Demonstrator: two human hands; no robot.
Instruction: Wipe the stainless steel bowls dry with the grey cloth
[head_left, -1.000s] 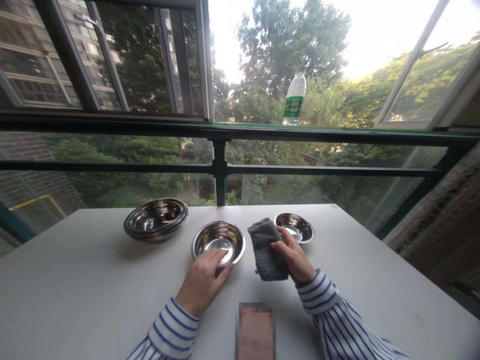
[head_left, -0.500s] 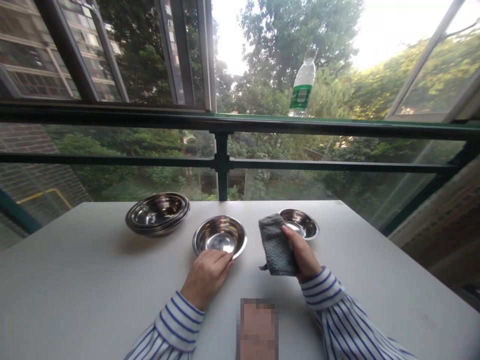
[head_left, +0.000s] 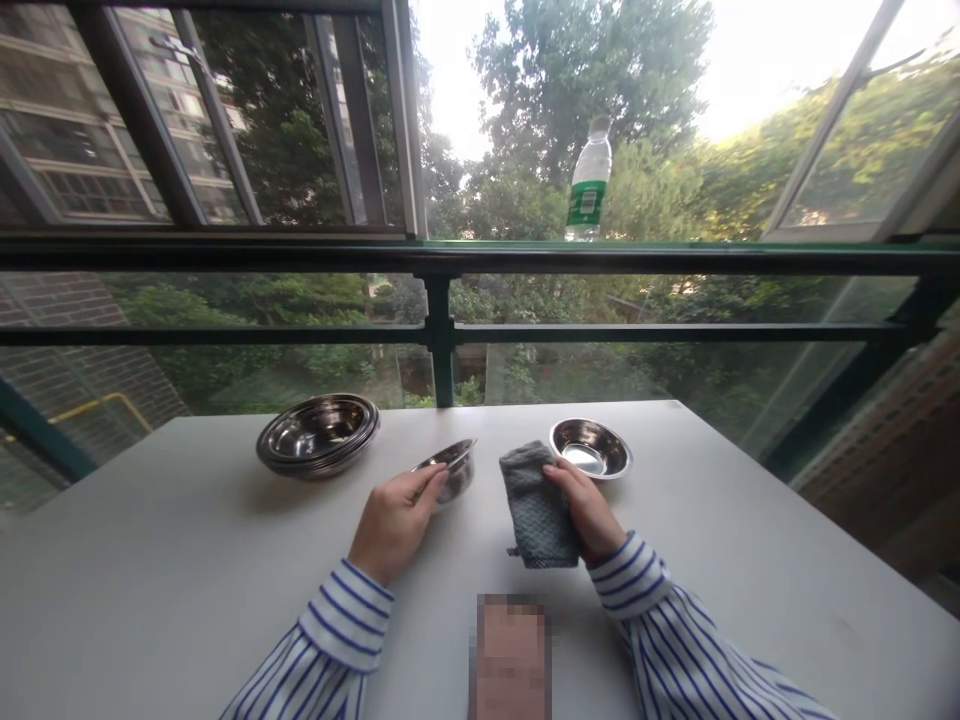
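Observation:
Between thumb and fingers, my left hand (head_left: 395, 520) grips the near rim of a shiny steel bowl (head_left: 456, 478). That bowl is tilted, so its side shows more than its inside; whether its base touches the table I cannot tell. My right hand (head_left: 592, 505) holds a folded grey textured cloth (head_left: 541, 510) upright, thumb over its edge, a little right of the tilted bowl. Just behind the cloth a single steel bowl (head_left: 592, 449) stands upright on the table. A stack of several steel bowls (head_left: 319, 438) sits at the far left.
The white table (head_left: 187, 580) ends at a dark green railing (head_left: 480, 258) with glass behind it. A plastic bottle with a green label (head_left: 589, 195) stands on the railing's ledge. A pixelated flat object (head_left: 511, 655) lies at the table's near edge.
My left hand has lifted and tilted the middle bowl, which stood flat before. The right hand keeps the cloth and has shifted slightly left and down in view.

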